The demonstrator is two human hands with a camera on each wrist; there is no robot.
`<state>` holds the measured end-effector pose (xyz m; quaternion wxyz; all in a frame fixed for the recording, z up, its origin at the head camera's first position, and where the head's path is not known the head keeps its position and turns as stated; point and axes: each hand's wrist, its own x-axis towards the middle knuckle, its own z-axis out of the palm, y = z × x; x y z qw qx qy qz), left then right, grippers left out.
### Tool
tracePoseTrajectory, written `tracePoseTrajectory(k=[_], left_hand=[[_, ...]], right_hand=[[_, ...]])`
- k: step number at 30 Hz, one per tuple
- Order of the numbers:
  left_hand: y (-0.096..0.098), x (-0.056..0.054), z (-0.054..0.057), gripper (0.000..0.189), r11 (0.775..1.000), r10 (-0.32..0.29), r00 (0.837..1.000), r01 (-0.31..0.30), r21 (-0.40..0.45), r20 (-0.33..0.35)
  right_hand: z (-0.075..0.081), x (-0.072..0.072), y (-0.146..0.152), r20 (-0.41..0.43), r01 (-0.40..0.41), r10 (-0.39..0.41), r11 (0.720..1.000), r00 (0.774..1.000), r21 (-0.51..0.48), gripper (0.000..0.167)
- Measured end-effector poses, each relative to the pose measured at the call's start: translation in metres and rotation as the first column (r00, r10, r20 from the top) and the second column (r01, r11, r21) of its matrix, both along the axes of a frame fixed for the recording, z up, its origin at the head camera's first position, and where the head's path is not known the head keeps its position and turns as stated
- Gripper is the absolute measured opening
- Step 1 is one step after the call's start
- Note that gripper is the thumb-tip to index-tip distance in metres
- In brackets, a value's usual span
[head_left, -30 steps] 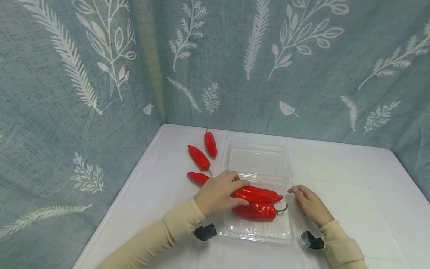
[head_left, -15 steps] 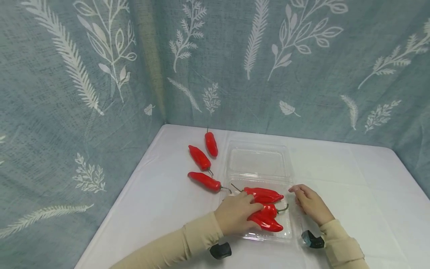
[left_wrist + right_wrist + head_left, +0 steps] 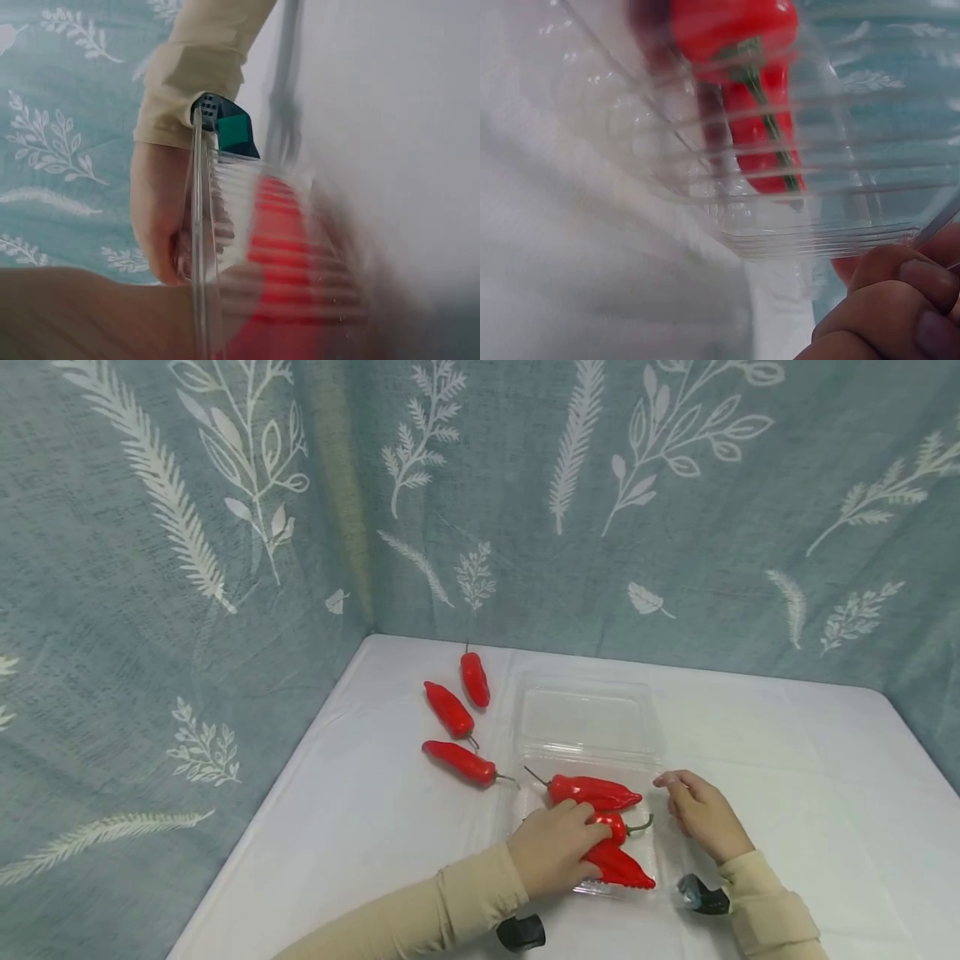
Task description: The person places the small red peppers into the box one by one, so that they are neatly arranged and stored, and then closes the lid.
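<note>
- The left hand [image 3: 558, 850] pinches the near red pepper [image 3: 621, 867] at the near side of the clear clamshell box [image 3: 643, 847].
- Just past its fingers, the second pepper [image 3: 611, 828] crowds them; the third pepper [image 3: 596, 792] lies behind.
- To its right, the right hand [image 3: 705, 814] pinches the box's rim, fingers curled.
- Beyond both hands, the lid [image 3: 588, 714] lies open.
- Farther left, three loose peppers [image 3: 450, 710].

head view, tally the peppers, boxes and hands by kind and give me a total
Red peppers: 6 in sight, each at least partly visible
Clear box: 1, lid open
Hands: 2
Total: 9
</note>
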<state>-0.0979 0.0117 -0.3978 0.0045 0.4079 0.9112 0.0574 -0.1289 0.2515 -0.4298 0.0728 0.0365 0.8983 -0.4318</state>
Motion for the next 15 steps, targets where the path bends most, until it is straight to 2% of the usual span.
tracePoseTrajectory(k=[9,15], left_hand=[[0.0009,0.0015,-0.0021,0.038,1.000,0.006,0.999,-0.006,0.015,-0.041],[0.0001,0.0007,-0.0032,0.037,1.000,-0.012,0.999,0.013,0.012,-0.032]], right_hand=[[0.0001,-0.0007,0.0019,0.005,-0.008,0.009,1.000,1.000,-0.020,0.041],[0.0004,-0.0009,0.0000,0.027,0.036,-0.036,0.999,0.999,0.021,0.040]])
